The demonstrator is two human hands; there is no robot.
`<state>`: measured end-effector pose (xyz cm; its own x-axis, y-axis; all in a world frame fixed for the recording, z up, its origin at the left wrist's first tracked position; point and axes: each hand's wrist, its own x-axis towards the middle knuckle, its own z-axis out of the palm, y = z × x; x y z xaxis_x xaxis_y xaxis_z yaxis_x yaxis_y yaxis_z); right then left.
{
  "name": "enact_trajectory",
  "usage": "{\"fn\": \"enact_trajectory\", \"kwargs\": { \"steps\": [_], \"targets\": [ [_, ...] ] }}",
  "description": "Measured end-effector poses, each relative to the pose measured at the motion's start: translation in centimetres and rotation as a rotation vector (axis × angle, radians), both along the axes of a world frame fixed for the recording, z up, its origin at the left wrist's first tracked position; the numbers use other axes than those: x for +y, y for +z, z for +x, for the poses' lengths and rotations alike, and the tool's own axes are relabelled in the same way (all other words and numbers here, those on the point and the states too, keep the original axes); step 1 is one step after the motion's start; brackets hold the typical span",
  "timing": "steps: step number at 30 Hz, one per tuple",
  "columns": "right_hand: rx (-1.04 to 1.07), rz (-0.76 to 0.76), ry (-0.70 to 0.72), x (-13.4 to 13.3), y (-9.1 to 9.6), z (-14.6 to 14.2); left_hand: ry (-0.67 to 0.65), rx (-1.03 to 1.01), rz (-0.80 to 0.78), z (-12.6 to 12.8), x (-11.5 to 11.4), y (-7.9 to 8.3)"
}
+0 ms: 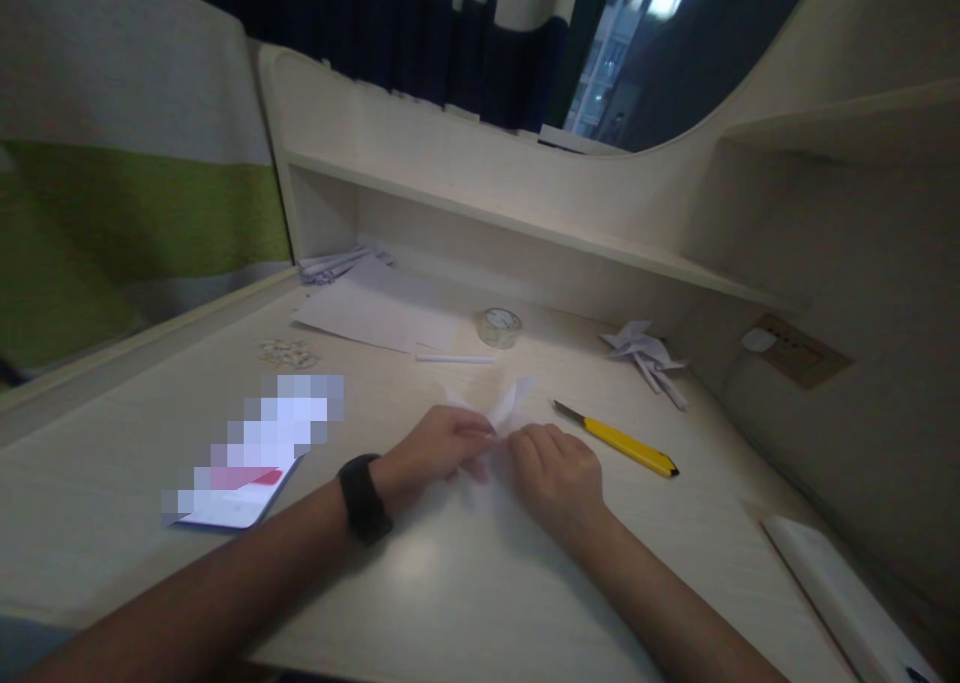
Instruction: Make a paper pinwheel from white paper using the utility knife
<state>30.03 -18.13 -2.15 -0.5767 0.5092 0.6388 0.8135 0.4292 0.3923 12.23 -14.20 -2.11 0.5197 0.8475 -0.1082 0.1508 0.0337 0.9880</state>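
Above the middle of the desk, a folded white paper pinwheel (513,403) with pointed flaps is between my hands. My left hand (442,443), with a black band on its wrist, pinches the paper from the left. Curled fingers of my right hand (559,471) close on its right side, hiding its centre. To the right of that hand lies a yellow utility knife (628,447) with its blade out. A thin rolled white paper stick (455,359) rests behind the hands, near a roll of clear tape (499,328).
White paper sheets (375,308) and rolled paper sticks (337,263) lie at the back left. Small pale bits (288,353) sit in front of them, near a lit phone (255,493). Paper pinwheels on sticks (642,348) lie at the back right, by a wall socket (806,353) with a plugged-in charger.
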Motion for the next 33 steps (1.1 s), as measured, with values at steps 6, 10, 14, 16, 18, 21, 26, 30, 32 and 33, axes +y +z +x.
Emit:
{"fn": "enact_trajectory", "kwargs": {
  "steps": [6, 10, 14, 16, 18, 21, 26, 30, 32, 33],
  "targets": [
    [0.052, -0.053, 0.074, -0.12, 0.29, 0.0, -0.049, 0.012, 0.042, 0.14, 0.07, -0.11],
    [0.023, -0.025, 0.025, -0.21, 0.31, 0.02, -0.003, -0.004, 0.04, 0.09, 0.03, -0.09],
    [-0.014, -0.028, -0.003, -0.18, 0.3, 0.05, -0.005, -0.011, 0.044, 0.0, 0.02, -0.15],
    [-0.004, -0.048, 0.024, -0.17, 0.33, 0.11, -0.014, -0.021, 0.05, -0.02, 0.03, -0.18],
    [0.013, -0.056, 0.047, -0.17, 0.35, 0.17, -0.032, -0.024, 0.052, -0.03, 0.08, -0.2],
    [0.007, -0.042, 0.034, -0.16, 0.3, 0.2, -0.058, -0.009, 0.05, 0.0, 0.18, -0.2],
    [-0.016, -0.048, 0.0, -0.19, 0.28, 0.12, -0.063, -0.004, 0.052, 0.06, 0.18, -0.12],
    [0.043, -0.08, 0.047, -0.14, 0.48, 0.11, -0.054, -0.017, 0.042, 0.03, 0.04, -0.01],
    [0.07, -0.076, 0.065, -0.06, 0.59, 0.12, -0.044, -0.025, 0.034, 0.03, 0.02, 0.02],
    [0.078, -0.07, 0.073, -0.02, 0.64, 0.12, -0.039, -0.03, 0.032, 0.03, 0.02, 0.02]
  ]
}}
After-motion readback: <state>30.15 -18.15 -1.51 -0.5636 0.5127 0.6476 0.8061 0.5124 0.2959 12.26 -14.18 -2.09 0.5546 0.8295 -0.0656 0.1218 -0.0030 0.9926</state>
